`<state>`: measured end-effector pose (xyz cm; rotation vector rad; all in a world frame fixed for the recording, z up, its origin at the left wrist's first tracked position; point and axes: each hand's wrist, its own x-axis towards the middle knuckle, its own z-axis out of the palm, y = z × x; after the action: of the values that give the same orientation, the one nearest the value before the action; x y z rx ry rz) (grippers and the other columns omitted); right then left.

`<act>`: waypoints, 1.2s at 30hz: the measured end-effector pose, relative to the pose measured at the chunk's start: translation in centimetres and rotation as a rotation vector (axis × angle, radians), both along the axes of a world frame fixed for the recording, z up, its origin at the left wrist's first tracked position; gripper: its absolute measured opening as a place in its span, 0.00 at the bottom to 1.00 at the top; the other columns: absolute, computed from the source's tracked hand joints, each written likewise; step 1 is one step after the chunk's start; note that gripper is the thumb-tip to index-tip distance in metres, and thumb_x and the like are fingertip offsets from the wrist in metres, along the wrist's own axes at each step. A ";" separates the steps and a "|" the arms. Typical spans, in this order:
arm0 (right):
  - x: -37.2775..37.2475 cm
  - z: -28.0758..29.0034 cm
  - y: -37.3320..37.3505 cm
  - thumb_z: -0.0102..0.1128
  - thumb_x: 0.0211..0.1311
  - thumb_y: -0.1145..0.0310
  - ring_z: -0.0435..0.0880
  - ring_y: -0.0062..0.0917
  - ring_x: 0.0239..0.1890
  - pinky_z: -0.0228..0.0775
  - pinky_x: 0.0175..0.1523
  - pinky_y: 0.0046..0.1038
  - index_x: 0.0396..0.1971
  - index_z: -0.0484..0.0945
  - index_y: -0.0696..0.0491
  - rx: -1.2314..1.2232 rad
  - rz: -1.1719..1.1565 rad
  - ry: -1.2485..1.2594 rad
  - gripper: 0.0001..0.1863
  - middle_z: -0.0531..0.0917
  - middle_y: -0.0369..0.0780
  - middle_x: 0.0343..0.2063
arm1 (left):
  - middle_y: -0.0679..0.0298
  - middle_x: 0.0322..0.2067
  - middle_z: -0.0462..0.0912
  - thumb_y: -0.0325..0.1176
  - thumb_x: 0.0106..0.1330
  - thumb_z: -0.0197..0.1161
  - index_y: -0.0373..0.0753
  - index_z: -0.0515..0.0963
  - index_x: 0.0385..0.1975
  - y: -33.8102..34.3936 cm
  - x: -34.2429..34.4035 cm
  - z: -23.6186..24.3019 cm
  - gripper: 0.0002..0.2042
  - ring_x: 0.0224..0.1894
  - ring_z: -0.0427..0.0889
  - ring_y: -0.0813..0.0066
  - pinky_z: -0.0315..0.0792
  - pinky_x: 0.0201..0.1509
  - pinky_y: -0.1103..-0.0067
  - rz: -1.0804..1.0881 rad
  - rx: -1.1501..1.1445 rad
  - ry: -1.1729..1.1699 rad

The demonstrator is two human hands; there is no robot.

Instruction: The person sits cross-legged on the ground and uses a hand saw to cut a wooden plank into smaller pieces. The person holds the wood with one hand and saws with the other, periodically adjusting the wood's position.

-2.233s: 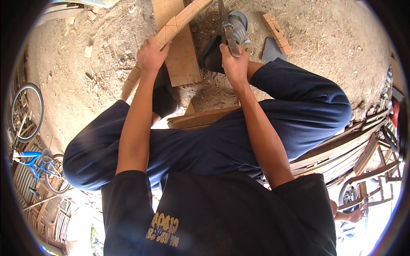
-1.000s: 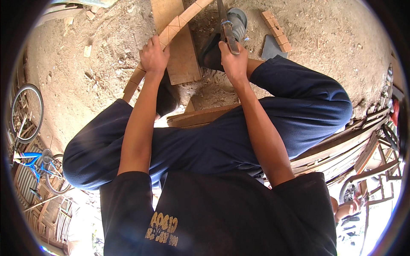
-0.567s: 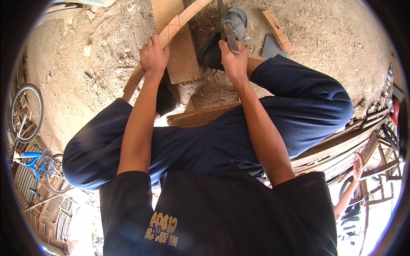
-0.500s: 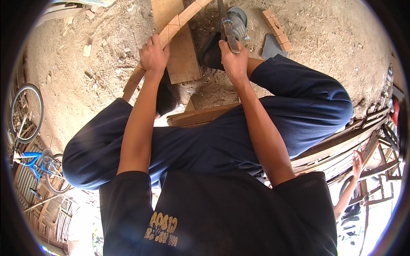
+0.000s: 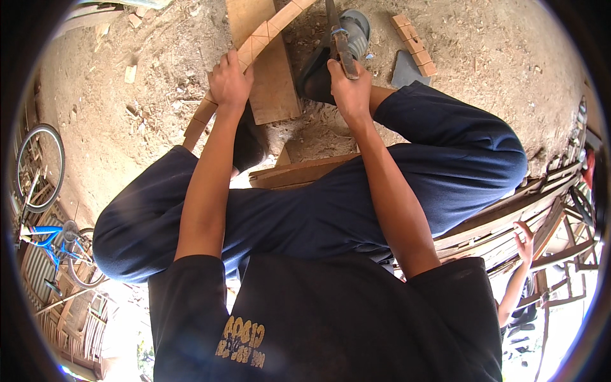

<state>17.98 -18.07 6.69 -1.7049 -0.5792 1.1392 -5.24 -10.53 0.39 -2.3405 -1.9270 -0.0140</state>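
My left hand (image 5: 230, 83) is closed around a curved wooden strip (image 5: 258, 43) marked with dark slanting lines. The strip runs from beside my left knee up past the top edge of the view. In my right hand (image 5: 351, 89) is a wooden-handled tool (image 5: 344, 54) with a dark narrow blade and a blue tie near the blade. Its blade points away from me, and its far end is out of view. Under the strip, a flat wooden board (image 5: 272, 86) lies on the ground between my feet.
Right of my shod foot (image 5: 356, 35), a short notched wood block (image 5: 414, 44) rests partly on a dark flat piece (image 5: 407, 70). Long planks (image 5: 496, 223) lie at my right. Another person's hand (image 5: 524, 242) shows there. A blue bicycle (image 5: 44, 239) stands at left.
The other person's hand at the right has shifted slightly left, its fingers posed differently. My hands, the strip and the tool have barely moved.
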 end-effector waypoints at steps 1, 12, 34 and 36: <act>0.0 -0.2 0.0 0.60 0.60 0.66 0.67 0.14 0.21 0.62 0.27 0.27 0.18 0.70 0.57 0.003 0.003 -0.009 0.15 0.70 0.30 0.15 | 0.58 0.40 0.82 0.48 0.57 0.72 0.42 0.71 0.46 0.0 0.0 0.0 0.24 0.38 0.84 0.57 0.76 0.44 0.64 0.002 -0.002 -0.003; 0.2 -0.8 -0.1 0.62 0.63 0.64 0.68 0.13 0.15 0.59 0.21 0.22 0.20 0.71 0.53 0.046 0.035 -0.038 0.15 0.70 0.30 0.14 | 0.56 0.39 0.82 0.46 0.57 0.71 0.40 0.71 0.51 -0.1 -0.1 0.0 0.26 0.36 0.84 0.53 0.76 0.40 0.61 -0.021 0.007 -0.035; -0.2 0.0 -0.3 0.60 0.62 0.67 0.68 0.14 0.24 0.62 0.30 0.26 0.21 0.73 0.59 0.077 -0.115 0.036 0.14 0.72 0.31 0.17 | 0.52 0.46 0.80 0.52 0.67 0.61 0.38 0.73 0.53 -2.1 0.9 -0.2 0.25 0.45 0.81 0.51 0.74 0.48 0.60 -0.105 0.149 -0.224; -0.2 -0.1 -0.2 0.60 0.62 0.67 0.68 0.14 0.24 0.62 0.30 0.25 0.21 0.73 0.59 0.082 -0.126 0.041 0.14 0.72 0.31 0.17 | 0.52 0.45 0.79 0.52 0.66 0.63 0.39 0.72 0.54 -2.0 0.8 -0.2 0.26 0.45 0.81 0.50 0.74 0.48 0.60 -0.096 0.126 -0.228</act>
<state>17.78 -18.26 6.56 -1.6205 -0.4800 1.0450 -4.40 -12.58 0.20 -2.4344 -1.8416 -0.4153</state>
